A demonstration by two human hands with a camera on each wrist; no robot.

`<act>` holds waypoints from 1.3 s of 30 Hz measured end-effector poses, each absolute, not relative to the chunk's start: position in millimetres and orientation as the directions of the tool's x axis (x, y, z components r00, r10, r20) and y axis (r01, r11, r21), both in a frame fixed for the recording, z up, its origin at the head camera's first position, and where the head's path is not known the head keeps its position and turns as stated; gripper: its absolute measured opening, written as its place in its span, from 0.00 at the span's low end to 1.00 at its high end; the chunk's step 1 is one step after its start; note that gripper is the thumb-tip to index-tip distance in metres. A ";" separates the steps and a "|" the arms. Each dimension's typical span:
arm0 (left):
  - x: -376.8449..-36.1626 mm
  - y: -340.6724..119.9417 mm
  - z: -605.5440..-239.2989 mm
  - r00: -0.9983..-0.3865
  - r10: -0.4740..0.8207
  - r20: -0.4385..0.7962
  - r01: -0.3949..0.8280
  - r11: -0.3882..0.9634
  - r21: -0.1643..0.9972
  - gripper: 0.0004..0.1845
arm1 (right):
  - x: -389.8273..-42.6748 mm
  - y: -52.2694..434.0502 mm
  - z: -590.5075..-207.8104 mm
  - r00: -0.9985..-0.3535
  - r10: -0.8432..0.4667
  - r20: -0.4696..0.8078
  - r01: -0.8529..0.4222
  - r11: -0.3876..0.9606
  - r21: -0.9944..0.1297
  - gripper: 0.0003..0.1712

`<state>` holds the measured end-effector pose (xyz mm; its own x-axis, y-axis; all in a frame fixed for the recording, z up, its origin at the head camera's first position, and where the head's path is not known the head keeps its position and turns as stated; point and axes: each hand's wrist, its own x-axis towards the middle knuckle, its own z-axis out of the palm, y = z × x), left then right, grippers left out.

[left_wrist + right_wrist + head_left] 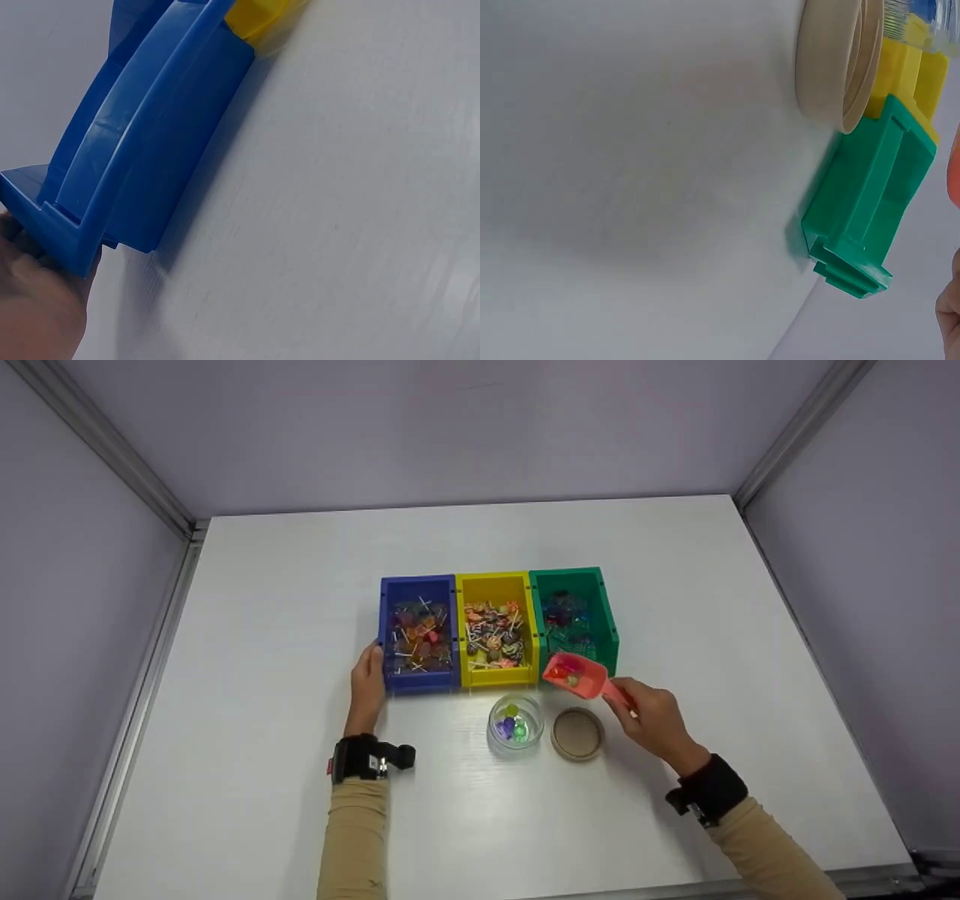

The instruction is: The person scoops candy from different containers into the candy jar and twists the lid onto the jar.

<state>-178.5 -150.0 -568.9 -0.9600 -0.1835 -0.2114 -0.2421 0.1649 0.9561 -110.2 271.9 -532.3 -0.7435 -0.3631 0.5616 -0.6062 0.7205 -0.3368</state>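
The right hand (654, 718) grips a pink plastic scoop (576, 675) of candies, held at 12 o'clock above the round lid (577, 733) and at 2 o'clock from the clear glass jar (516, 723) of coloured sweets. The left hand (367, 684) rests with relaxed fingers against the blue plastic bin (418, 631) of lollipops; the yellow bin (495, 628) and the green bin (574, 615) stand alongside on the white desk (262, 660).

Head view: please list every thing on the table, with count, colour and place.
Blue bin: one, blue, left of the row, holds lollipops.
Yellow bin: one, yellow, middle of the row, holds lollipops.
Green bin: one, green, right of the row, holds dark candies.
Glass jar: one, clear, in front of the yellow bin, few candies inside.
Lid: one, tan, right of the jar.
Scoop: one, pink, carries candies, above the table.
Table: one, white.
Left hand: touches the blue bin.
Right hand: holds the scoop.
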 end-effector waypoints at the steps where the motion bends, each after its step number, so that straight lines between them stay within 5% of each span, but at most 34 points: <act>1: -178.3 -150.1 -568.6 -0.960 -0.182 -0.215 -0.245 0.165 0.955 0.27 | -109.2 271.9 -531.4 -0.737 -0.377 0.561 -0.619 0.709 -0.337 0.18; 18: -177.5 -151.1 -569.7 -0.960 -0.171 -0.221 -0.247 0.148 0.958 0.28 | -100.3 262.7 -517.6 -0.683 -0.539 0.493 -0.730 0.539 -0.420 0.16; 39: -178.1 -150.9 -570.3 -0.963 -0.177 -0.203 -0.229 0.143 0.963 0.27 | -103.5 260.0 -493.1 -0.726 -0.640 0.253 -0.685 0.641 -0.345 0.12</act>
